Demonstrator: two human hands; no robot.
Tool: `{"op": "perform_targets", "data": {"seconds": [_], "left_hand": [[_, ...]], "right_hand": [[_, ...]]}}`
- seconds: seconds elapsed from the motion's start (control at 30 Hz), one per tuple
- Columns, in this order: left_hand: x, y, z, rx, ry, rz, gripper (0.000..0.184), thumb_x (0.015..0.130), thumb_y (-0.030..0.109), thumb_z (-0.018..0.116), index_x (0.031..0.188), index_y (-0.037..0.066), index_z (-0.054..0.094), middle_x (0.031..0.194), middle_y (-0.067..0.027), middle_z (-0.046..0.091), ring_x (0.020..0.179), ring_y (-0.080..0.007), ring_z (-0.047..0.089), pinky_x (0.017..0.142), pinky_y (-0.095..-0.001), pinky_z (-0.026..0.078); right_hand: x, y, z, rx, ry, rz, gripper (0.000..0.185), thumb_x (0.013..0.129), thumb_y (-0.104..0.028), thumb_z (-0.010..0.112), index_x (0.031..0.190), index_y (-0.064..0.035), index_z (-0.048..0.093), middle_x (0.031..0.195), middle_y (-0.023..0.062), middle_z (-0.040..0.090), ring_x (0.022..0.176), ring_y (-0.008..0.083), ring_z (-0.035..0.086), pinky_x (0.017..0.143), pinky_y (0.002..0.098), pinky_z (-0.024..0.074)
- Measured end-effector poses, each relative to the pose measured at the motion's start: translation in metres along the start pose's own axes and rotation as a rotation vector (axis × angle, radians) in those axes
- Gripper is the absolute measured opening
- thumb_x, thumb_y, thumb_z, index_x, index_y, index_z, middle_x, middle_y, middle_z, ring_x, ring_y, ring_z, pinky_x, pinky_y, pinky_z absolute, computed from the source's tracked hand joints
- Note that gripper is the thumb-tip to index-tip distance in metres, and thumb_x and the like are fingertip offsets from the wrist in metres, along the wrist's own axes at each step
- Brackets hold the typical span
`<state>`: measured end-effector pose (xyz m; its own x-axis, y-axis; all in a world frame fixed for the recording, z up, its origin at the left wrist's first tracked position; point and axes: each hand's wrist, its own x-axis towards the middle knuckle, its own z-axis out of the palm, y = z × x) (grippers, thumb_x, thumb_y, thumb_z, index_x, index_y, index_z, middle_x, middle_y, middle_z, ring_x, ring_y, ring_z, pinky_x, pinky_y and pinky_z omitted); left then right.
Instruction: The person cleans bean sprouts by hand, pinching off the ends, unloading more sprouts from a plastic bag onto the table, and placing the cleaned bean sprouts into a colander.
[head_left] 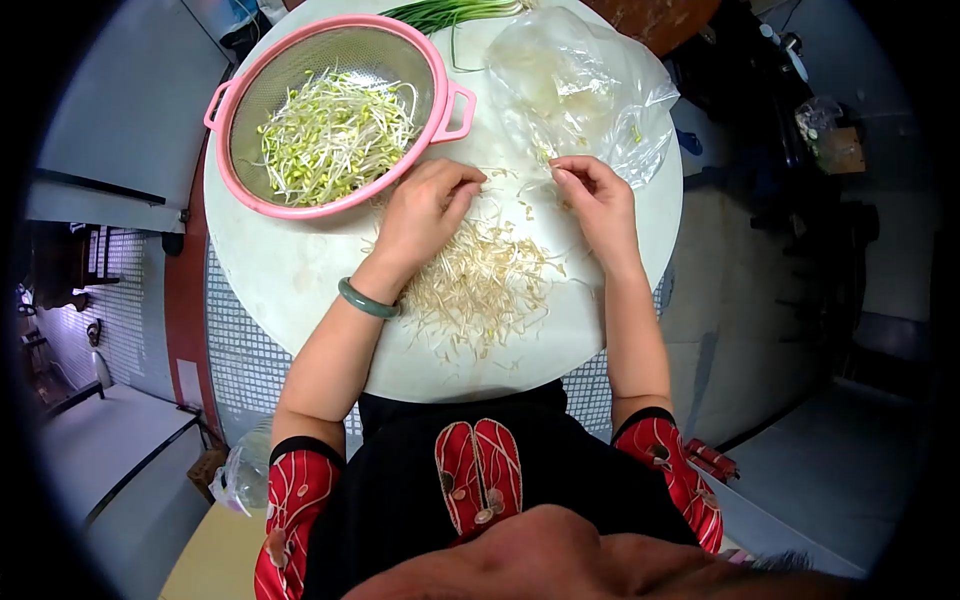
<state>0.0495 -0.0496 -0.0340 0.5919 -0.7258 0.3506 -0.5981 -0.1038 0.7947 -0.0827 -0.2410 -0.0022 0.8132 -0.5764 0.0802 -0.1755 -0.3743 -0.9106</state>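
My left hand point(431, 207), with a green bangle on its wrist, is closed in a pinch beside the pink-rimmed colander; what its fingertips hold, if anything, is too small to name. Bean sprouts with green-yellow heads point(335, 138) lie inside the colander point(227, 160). My right hand point(596, 200) is at the lower edge of the clear plastic bag point(575, 80), its thumb and forefinger pinched together on something too small to make out. Between and below both hands, a loose pile of thin, pale sprout roots point(480, 285) is spread over the round white table.
Green onions point(445, 12) lie at the far edge of the round table point(290, 265), between colander and bag. A brown surface point(655, 22) stands beyond the bag. Another clear bag point(243, 475) is low at the left, near a yellowish surface.
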Motion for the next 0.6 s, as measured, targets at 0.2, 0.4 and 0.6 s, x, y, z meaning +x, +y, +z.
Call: {"op": "perform_targets", "data": {"seconds": [0.2,0.4,0.6], "left_hand": [[-0.003,0.011,0.005,-0.235,0.022,-0.063,0.009,0.087,0.005,0.065,0.095,0.001,0.067,0.091,-0.0078,0.064,0.083,-0.0198,0.062,0.071,-0.0301,0.050],[-0.003,0.001,0.006,-0.258,-0.004,-0.080,0.011,0.087,0.008,0.067,0.096,0.002,0.067,0.092,-0.0073,0.063,0.079,-0.0199,0.062,0.069,-0.0299,0.051],[-0.002,0.009,0.003,-0.355,0.011,0.035,0.011,0.088,0.005,0.066,0.097,-0.001,0.067,0.093,-0.0073,0.064,0.085,-0.0163,0.061,0.076,-0.0275,0.050]], "right_hand": [[-0.009,-0.003,0.012,0.435,-0.163,0.158,0.020,0.094,-0.013,0.064,0.108,-0.0001,0.069,0.082,-0.0016,0.064,0.068,0.0031,0.049,0.062,0.0183,0.0407],[-0.010,0.001,0.030,0.394,-0.247,0.168,0.019,0.095,-0.015,0.064,0.106,-0.0012,0.070,0.081,-0.0030,0.062,0.067,0.0027,0.047,0.061,0.0180,0.0396],[-0.013,0.002,0.035,0.362,-0.405,0.212,0.017,0.095,-0.015,0.065,0.100,0.0013,0.068,0.084,-0.0029,0.063,0.074,0.0035,0.053,0.067,0.0194,0.0444]]}}
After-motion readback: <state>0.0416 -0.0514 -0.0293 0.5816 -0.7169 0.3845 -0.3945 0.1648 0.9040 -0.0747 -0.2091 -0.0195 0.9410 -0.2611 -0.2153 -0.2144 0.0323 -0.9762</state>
